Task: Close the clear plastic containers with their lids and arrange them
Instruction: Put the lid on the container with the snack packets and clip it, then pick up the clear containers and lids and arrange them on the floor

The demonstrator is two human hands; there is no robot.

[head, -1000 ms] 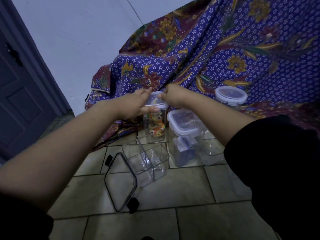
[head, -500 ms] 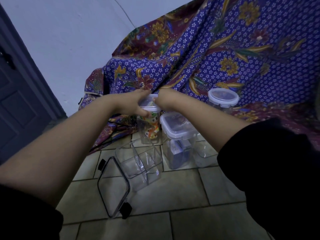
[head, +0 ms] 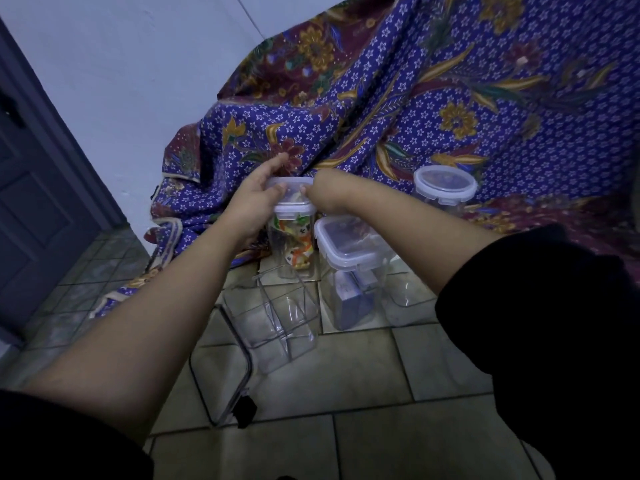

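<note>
Hands barely moved: left hand [head: 254, 204] and right hand [head: 323, 195] fingers gripped the translucent white lid [head: 290, 184] on the tall clear plastic container [head: 294, 245], far edge of tiled floor [head: 381, 375]. Likely needed an even downward press, then the latches snapped.

Head-worn view, forward-down, seemingly near floor [head: 363, 375]

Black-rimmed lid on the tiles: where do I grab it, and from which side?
Probably pinch the long left rim of the black-rimmed lid, coming from the left. That edge looks free, while the right edge sits against the open clear container and a clasp juts from the near corner.
</note>
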